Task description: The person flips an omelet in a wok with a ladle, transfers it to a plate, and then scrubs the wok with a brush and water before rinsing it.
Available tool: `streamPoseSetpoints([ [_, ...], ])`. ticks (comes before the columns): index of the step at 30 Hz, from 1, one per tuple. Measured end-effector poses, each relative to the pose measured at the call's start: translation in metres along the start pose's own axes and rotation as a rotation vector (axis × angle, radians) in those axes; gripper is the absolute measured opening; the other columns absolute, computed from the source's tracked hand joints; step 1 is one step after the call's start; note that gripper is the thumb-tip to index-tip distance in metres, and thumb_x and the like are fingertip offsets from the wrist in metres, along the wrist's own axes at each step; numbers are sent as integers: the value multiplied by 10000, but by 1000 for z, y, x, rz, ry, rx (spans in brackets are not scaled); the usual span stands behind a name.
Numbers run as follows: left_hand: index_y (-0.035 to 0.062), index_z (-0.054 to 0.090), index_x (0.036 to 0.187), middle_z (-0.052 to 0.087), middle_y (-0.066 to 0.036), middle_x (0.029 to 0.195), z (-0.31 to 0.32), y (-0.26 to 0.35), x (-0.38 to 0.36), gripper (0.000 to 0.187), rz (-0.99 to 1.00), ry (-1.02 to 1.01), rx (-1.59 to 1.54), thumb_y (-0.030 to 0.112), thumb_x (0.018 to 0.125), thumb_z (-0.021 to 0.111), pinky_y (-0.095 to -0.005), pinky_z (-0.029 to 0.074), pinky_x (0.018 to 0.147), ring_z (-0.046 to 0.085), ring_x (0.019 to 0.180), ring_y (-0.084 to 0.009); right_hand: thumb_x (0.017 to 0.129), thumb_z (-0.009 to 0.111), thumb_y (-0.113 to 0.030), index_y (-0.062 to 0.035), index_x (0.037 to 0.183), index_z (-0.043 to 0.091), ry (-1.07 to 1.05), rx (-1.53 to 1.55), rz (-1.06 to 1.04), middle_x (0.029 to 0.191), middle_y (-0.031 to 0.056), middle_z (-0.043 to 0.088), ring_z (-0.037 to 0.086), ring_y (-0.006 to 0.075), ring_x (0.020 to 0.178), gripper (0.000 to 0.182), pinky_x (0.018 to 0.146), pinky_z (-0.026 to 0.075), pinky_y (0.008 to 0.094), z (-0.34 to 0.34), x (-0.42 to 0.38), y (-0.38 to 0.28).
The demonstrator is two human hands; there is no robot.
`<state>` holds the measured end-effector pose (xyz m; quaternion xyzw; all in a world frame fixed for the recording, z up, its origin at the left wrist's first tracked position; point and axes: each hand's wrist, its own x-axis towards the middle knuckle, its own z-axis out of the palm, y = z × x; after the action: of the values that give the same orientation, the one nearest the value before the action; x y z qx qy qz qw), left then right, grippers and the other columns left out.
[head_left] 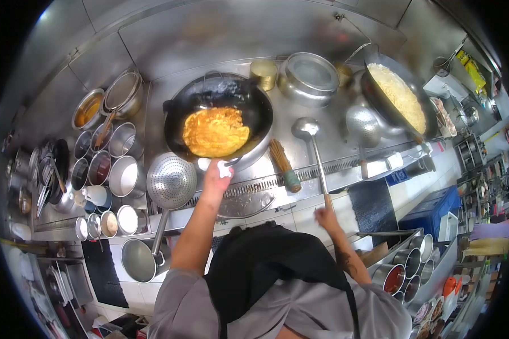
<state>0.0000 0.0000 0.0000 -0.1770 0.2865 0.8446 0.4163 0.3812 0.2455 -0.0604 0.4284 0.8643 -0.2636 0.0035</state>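
A dark wok (178,121) sits on the left part of the stove, holding a flat, golden-brown egg omelette (216,133). My left hand (216,172) is closed around the near handle of this wok with a folded white cloth (225,169) against it. A long-handled ladle (315,152) rests its bowl on the steel stovetop, its wooden end reaching over the front edge. At that wooden end my right hand (326,218) is curled closed; the finger contact is small and partly hidden. Between wok and ladle lies a bamboo wok brush (284,166).
Right of the ladle are a skimmer (363,127) and a tilted wok (373,96) of pale food. A covered steel pot (309,79) stands behind. Leftward, a large strainer (171,179) extends over the edge, beside several seasoning pots (124,176). A blue bin (432,209) stands right.
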Motion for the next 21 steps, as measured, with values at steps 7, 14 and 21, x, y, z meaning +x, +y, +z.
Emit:
streamPoseSetpoints([
  [7,113,520,880,545,-41,743,-1,-4,17,84,73,59,66,182,842,551,-323,445,489,537,632,-191,740,646,-183,43,990,537,163,-44,40,966,275,610,602,433,889,354,792,476,501,14,46,15],
  [14,184,505,970,551,-17,841,7,0,-14,230,41,139,44,400,892,515,-373,436,542,539,710,-204,771,577,-95,4,857,512,176,467,-9,616,130,563,585,289,521,146,469,466,394,-11,90,-18],
  [21,76,536,1029,623,-82,804,-38,-11,-131,280,-80,46,348,305,869,552,-371,501,489,622,654,-229,833,523,-102,-4,841,518,-98,898,-118,588,52,505,506,158,435,98,373,415,332,-96,204,-163],
])
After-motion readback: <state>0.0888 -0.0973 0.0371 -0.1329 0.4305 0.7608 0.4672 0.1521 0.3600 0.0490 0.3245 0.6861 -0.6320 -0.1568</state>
